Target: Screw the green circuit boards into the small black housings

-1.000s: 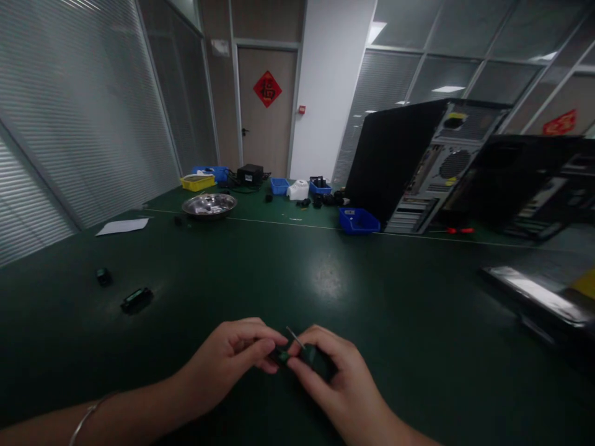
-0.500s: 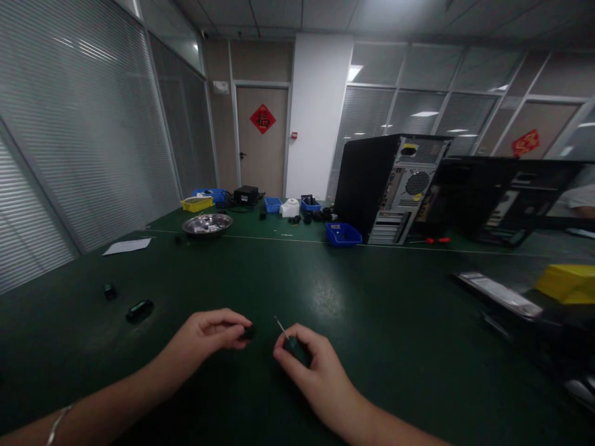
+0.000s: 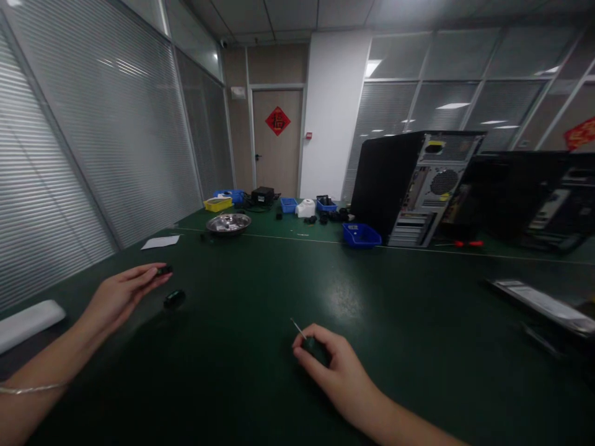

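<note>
My left hand point(image 3: 125, 294) reaches out over the left side of the green table point(image 3: 260, 291), its thumb and fingers pinching a small black part point(image 3: 163, 270). Just below and to the right of those fingertips lies a small dark block point(image 3: 175, 299), apart from the hand. My right hand point(image 3: 332, 362) is wrapped round the dark green handle of a small screwdriver point(image 3: 298, 328); its thin metal shaft points up and to the left, touching nothing. What exactly the small black part is cannot be made out.
A metal bowl point(image 3: 229, 224) and white paper point(image 3: 160, 242) lie far left. A blue tray point(image 3: 361, 236) stands beside a black computer tower point(image 3: 385, 186). A flat metal-topped part point(image 3: 543, 303) lies right. A white object point(image 3: 30, 322) is at the left edge.
My left hand has moved left and away from the screwdriver, to the spot near the small dark block. The right hand still holds the screwdriver. The whole view has turned left.
</note>
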The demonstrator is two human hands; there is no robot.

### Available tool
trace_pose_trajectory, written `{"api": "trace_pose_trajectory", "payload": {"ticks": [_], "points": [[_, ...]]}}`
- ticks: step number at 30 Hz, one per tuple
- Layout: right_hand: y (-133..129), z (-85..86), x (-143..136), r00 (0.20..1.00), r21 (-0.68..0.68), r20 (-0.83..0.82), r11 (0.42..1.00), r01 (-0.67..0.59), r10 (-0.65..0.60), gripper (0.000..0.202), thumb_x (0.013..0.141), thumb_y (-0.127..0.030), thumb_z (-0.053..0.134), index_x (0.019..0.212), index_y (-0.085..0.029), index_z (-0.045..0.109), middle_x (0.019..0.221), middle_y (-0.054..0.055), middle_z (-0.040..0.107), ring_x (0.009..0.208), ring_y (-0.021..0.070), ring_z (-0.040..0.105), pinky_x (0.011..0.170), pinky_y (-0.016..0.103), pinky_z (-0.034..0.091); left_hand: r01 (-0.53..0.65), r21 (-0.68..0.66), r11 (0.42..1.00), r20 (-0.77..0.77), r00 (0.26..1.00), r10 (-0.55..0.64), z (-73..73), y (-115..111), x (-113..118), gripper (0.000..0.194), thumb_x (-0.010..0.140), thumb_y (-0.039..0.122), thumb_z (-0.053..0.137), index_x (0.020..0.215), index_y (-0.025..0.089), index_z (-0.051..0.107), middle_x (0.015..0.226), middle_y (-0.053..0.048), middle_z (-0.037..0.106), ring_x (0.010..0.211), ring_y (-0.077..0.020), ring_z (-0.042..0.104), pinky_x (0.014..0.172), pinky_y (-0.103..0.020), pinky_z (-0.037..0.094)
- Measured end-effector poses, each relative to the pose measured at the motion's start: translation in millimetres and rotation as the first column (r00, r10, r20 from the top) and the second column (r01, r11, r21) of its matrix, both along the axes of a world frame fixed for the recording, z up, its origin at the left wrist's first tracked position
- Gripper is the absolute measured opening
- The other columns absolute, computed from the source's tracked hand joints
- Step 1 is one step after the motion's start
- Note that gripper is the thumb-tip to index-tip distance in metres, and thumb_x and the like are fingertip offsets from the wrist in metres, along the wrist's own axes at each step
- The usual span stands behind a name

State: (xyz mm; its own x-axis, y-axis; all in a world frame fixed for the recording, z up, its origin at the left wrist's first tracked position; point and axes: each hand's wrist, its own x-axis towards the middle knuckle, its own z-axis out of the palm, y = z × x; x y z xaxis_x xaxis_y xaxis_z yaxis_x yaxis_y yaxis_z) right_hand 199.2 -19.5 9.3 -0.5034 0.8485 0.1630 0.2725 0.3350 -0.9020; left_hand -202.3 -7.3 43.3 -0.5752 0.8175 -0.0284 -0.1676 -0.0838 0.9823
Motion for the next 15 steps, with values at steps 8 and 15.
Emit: {"api": "trace_pose_trajectory", "payload": {"ticks": [8,15], "points": [[3,0.7,-1,0.999,-0.05,0.02,0.998,-0.042,0.043,0.013,0.091,-0.028,0.058,0.092,-0.019,0.066,0.087,0.003,0.066,0.082,0.0197,0.062,0.074,0.029,0.048,-0.033,0.052,0.998,-0.018,0.999,0.033,-18.1,8,-15,0.025,0.085,-0.003,0.055,0.08,0.013,0.074,0.083,-0.006,0.076,0.071,-0.0127,0.073,0.067,-0.015,0.062],[5,1.7,-2,0.998,-0.093,0.038,0.995,-0.048,0.051,0.014,0.092,-0.031,0.057,0.093,-0.021,0.066,0.085,0.001,0.066,0.079,0.0182,0.062,0.07,0.027,0.049,0.038,0.027,0.999,0.03,0.999,-0.039,-26.4,12,-15,0.028,0.088,-0.002,0.05,0.09,0.013,0.074,0.097,-0.009,0.075,0.086,-0.0141,0.074,0.074,-0.015,0.062]]}}
